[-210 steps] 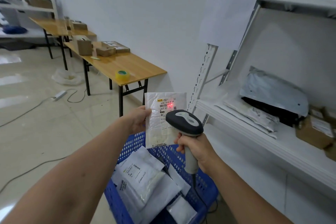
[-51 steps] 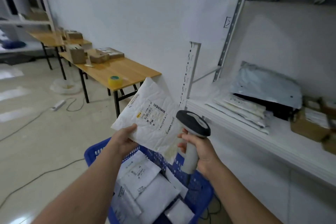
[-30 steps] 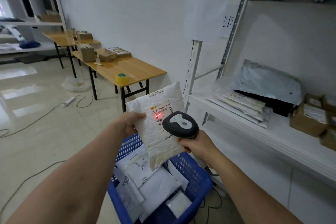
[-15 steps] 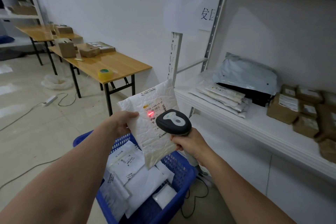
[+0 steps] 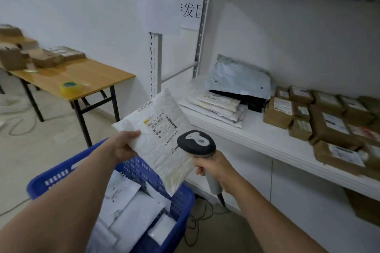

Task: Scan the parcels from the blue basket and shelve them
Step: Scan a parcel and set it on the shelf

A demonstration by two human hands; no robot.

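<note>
Both forearms extended — left hand (image 5: 123,147) pinches parcel (image 5: 164,150), right hand (image 5: 216,168) grips scanner (image 5: 196,142).

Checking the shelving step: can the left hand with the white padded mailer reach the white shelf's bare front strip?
Probably yes. The left hand grips the white padded mailer near the white shelf, whose front strip lies bare; only the right hand holding the black-and-grey scanner sits between.
</note>
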